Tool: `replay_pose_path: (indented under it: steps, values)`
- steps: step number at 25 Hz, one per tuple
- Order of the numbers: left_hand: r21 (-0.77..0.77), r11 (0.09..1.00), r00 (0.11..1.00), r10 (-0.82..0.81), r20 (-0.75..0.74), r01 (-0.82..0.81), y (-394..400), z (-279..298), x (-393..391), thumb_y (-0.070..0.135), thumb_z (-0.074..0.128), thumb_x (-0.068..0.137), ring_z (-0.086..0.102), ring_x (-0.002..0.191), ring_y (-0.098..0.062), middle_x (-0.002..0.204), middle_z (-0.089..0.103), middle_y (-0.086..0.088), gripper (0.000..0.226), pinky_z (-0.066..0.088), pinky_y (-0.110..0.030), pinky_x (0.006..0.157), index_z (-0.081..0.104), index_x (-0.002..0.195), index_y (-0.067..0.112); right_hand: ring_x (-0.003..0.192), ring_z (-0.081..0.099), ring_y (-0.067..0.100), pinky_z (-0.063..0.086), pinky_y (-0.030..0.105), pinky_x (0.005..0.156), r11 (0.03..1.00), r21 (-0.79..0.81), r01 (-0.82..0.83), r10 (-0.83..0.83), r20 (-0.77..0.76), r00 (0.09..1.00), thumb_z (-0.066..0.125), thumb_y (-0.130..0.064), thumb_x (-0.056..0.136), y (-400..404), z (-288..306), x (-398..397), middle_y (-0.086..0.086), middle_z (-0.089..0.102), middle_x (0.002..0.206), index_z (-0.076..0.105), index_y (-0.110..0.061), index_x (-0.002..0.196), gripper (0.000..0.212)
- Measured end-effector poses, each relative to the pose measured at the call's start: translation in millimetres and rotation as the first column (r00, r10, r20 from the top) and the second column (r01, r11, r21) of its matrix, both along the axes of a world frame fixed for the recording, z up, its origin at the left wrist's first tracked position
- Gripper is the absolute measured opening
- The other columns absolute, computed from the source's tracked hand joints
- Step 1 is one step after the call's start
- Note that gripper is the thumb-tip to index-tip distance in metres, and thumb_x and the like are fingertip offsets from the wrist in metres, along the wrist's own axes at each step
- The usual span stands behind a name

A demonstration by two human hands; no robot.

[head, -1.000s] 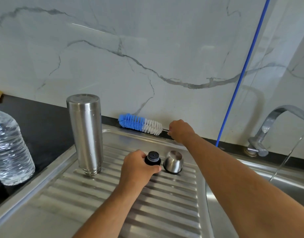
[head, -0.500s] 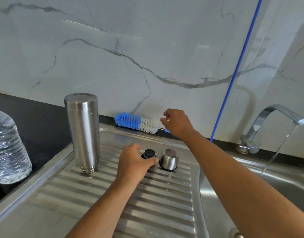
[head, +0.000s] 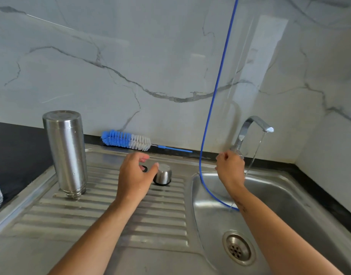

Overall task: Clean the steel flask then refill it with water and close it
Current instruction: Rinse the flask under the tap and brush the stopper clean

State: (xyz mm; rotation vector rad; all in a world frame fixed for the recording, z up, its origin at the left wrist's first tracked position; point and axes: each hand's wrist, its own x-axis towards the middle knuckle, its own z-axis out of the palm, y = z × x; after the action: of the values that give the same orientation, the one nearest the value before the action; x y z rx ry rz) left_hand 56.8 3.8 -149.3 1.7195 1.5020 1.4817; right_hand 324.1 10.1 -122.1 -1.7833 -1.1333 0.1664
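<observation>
Left hand (head: 134, 180) curled loosely over the black stopper (head: 144, 168), grasping nothing clearly; right hand (head: 229, 169) loosely clenched just below the tap (head: 250, 133), contact hard to tell. Steel cup lid (head: 162, 174) right beside left fingertips. Steel flask (head: 66, 153) further left, mouth-down on the ribbed drainboard (head: 103, 217). Probably light when empty, rigid, wet and slippery, so best gripped mid-body. Bottle brush (head: 126, 140) behind, water running into the sink (head: 289, 205), marble wall beyond.
</observation>
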Motion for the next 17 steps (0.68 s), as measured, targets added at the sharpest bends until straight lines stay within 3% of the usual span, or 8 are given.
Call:
replay_pose_path:
  steps: [2,4,6,8,10,13,17]
  values:
    - [0.004,1.0,1.0,0.0,0.005,0.0,0,0,0,0.029,0.08,0.086,0.059,0.08,-0.001,0.108,0.061,0.006,0.031,0.04,-0.008,0.062,0.065,0.112,0.021,0.098,0.066,0.035,0.047,0.032,0.073,0.975,-0.188,0.116,-0.09,0.14,0.986,0.047,-0.009,0.102,19,-10,14,0.018,0.065,0.106,0.063,0.002,0.113,0.022]
    - [0.013,1.0,1.0,-0.005,0.013,0.005,2,-2,0,0.028,0.079,0.087,0.059,0.079,-0.002,0.108,0.062,0.007,0.029,0.042,-0.007,0.061,0.064,0.111,0.022,0.118,0.06,0.038,0.052,0.036,0.091,0.928,-0.324,0.184,-0.075,0.32,0.944,0.051,-0.003,0.099,40,-18,26,0.025,0.057,0.13,0.051,0.006,0.134,0.036]
    - [0.021,1.0,1.0,-0.01,0.025,0.009,6,-4,0,0.027,0.079,0.087,0.06,0.079,-0.003,0.108,0.062,0.007,0.028,0.044,-0.006,0.062,0.065,0.11,0.022,0.133,0.05,0.042,0.049,0.04,0.106,0.874,-0.393,0.286,-0.055,0.505,0.861,0.055,-0.007,0.1,63,-25,39,0.031,0.044,0.145,0.036,0.012,0.145,0.053]
    - [0.017,1.0,1.0,-0.011,0.024,0.01,10,-6,0,0.028,0.079,0.087,0.06,0.079,-0.003,0.108,0.061,0.009,0.027,0.043,-0.008,0.062,0.065,0.11,0.023,0.139,0.042,0.047,0.048,0.045,0.109,0.806,-0.422,0.415,-0.087,0.609,0.788,0.055,-0.008,0.1,83,-31,52,0.036,0.035,0.15,0.027,0.016,0.149,0.061]
    - [0.019,1.0,0.999,-0.02,0.027,0.019,12,-7,2,0.028,0.078,0.087,0.06,0.08,-0.004,0.107,0.061,0.01,0.027,0.042,-0.009,0.063,0.065,0.111,0.023,0.141,0.038,0.05,0.046,0.049,0.111,0.764,-0.446,0.467,-0.083,0.65,0.756,0.053,-0.005,0.101,95,-33,63,0.039,0.033,0.151,0.025,0.018,0.15,0.06]
    - [0.016,0.999,0.999,-0.031,0.02,0.031,14,-10,5,0.028,0.077,0.088,0.06,0.083,-0.004,0.108,0.059,0.01,0.028,0.042,-0.011,0.066,0.065,0.112,0.022,0.132,0.052,0.046,0.051,0.044,0.106,0.779,-0.414,0.471,-0.064,0.695,0.716,0.053,-0.004,0.101,108,-32,78,0.038,0.048,0.141,0.038,0.014,0.146,0.05]
    - [0.017,0.999,1.0,-0.029,0.001,0.029,15,-13,6,0.028,0.077,0.087,0.06,0.082,-0.004,0.109,0.06,0.009,0.028,0.041,-0.011,0.066,0.065,0.111,0.021,0.123,0.061,0.04,0.055,0.04,0.097,0.844,-0.368,0.391,-0.131,0.565,0.814,0.053,-0.004,0.101,113,-32,83,0.033,0.058,0.134,0.048,0.01,0.141,0.043]
